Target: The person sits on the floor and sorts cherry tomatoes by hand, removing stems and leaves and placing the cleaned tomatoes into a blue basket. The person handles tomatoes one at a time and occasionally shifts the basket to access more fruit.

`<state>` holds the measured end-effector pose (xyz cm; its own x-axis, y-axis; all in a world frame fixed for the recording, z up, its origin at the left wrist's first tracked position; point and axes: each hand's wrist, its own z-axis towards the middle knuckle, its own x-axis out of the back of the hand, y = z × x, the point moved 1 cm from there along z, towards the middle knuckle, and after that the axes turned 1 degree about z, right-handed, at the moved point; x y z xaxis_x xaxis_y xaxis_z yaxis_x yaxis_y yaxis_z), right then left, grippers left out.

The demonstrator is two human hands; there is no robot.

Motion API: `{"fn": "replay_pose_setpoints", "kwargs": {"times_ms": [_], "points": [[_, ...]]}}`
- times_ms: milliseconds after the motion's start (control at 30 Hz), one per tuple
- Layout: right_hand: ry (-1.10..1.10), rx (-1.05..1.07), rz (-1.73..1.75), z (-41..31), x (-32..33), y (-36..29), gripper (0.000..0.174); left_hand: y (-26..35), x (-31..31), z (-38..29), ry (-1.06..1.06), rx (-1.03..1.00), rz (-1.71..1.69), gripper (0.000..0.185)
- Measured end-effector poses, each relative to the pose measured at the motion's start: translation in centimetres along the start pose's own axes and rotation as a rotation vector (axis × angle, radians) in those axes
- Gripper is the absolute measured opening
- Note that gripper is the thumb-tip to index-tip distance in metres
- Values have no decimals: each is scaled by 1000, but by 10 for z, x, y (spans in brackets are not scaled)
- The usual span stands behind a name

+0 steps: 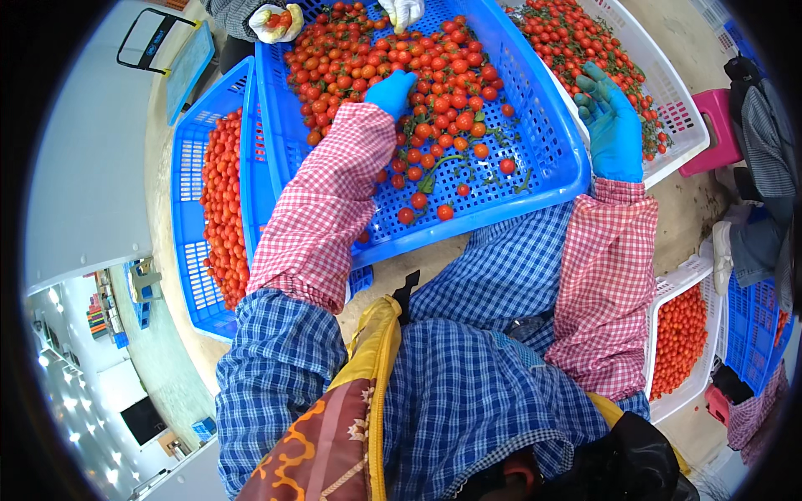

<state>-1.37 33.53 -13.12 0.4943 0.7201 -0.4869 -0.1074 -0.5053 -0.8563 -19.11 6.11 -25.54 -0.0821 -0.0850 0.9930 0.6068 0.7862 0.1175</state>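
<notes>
A blue perforated plastic crate (401,235) is in front of me, with many red and orange cherry tomatoes (454,103) in it. Loose green stems (448,163) lie among the fruit. My left hand (390,95), in a blue glove, reaches in with bent fingers at the tomatoes; its fingertips are hidden, so any grip is unclear. My right hand (611,128), also blue-gloved, is palm up with fingers apart and nothing seen in it. It is between the blue crate and a white plastic crate (683,134) of cherry tomatoes with stems (564,44).
Opposite, a co-worker's white-gloved hand (276,24) holds tomatoes; their other glove (403,12) reaches into the crate. Another blue crate (194,156) of tomatoes stands left, a white one (680,407) at lower right. A pink stool (708,134) and another person (767,144) are right.
</notes>
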Motion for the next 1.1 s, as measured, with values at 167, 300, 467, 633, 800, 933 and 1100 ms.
{"fn": "replay_pose_setpoints", "kwargs": {"times_ms": [167,300,467,633,800,933,1100], "points": [[-33,6,-2,3,1,1,32,-29,23,-1,103,289,-995,40],[-44,-18,-29,4,1,2,38,-40,40,5,137,495,-1909,40],[-14,-10,7,3,0,1,33,-24,38,15,-24,453,-1388,24],[-8,-4,11,1,-2,0,32,0,13,22,-56,163,210,22],[-35,6,-6,1,-1,0,35,7,4,32,-199,278,228,22],[-43,5,-63,1,1,-1,42,2,14,31,-150,291,59,17],[-62,7,-29,0,0,-1,41,-11,16,20,-108,139,-125,11]]}}
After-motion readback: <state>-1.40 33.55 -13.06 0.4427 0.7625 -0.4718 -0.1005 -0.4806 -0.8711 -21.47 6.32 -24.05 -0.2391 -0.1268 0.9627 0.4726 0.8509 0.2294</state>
